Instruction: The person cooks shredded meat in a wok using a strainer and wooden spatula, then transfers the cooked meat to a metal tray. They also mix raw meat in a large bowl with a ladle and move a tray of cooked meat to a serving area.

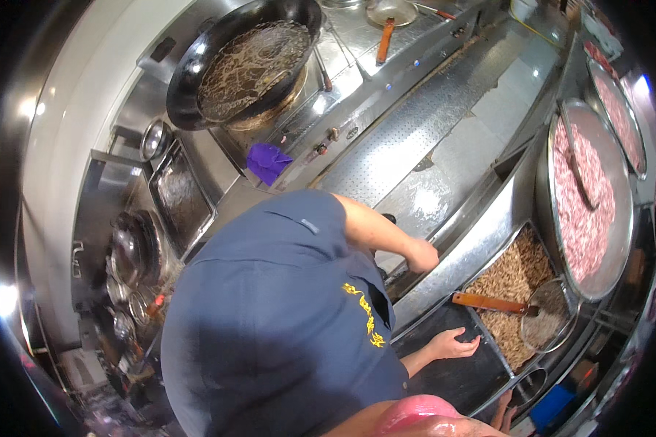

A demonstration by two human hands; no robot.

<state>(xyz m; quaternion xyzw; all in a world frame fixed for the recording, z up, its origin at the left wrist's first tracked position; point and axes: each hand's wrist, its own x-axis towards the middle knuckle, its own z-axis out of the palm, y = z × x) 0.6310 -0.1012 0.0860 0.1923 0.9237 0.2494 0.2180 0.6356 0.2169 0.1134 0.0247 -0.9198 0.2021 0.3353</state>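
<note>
My left hand (423, 255) is curled by the edge of a stainless steel counter (484, 229); its fingers are partly hidden, so a grip cannot be told. Over a dark, shallow tray (443, 377), my right hand (455, 344) is empty, its fingers loosely bent and apart. Beyond that tray lies a metal pan of brown, cooked-looking strips (503, 278). A wire strainer (549, 322) rests across it, its wooden handle (489, 301) towards my right hand. Farther right, a large metal bowl (623, 218) holds pink, raw-looking meat strips (582, 218) and a long-handled utensil (577, 169).
A big wok (183, 87) of bubbling liquid sits on the range, upper left. A purple cloth (268, 163) lies at the range's edge, near an oblong metal tray (210, 216). The floor (443, 169) looks wet. Part of another forearm (502, 409) shows at the bottom; whose is unclear.
</note>
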